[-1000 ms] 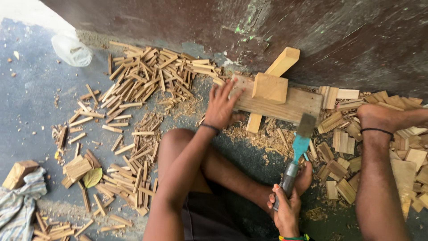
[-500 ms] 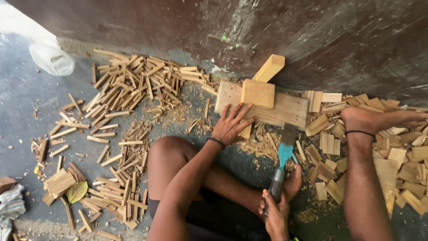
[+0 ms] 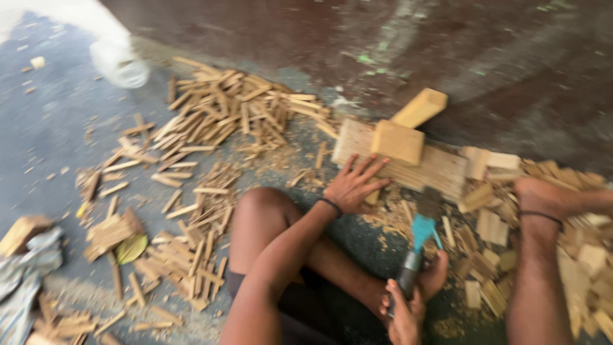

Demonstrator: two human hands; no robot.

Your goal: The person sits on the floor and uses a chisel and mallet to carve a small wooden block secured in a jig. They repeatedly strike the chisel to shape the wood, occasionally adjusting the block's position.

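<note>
Head view: the left hand [image 3: 353, 185] lies flat with fingers spread, fingertips on the near edge of the wooden chopping board [image 3: 440, 169] at centre. A small wood block [image 3: 397, 141] sits on that board, at 1 o'clock from the hand. The right hand [image 3: 405, 314], at 5 o'clock, is wrapped around the handle of a blue-necked cleaver [image 3: 419, 239]. Split sticks [image 3: 236, 108] are heaped at 10 o'clock.

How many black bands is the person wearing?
2. One black wristband sits on the left wrist, just behind the left hand resting at the wooden board. The other black band circles the ankle on the right, among the wood pieces. The right wrist is partly hidden.
</note>
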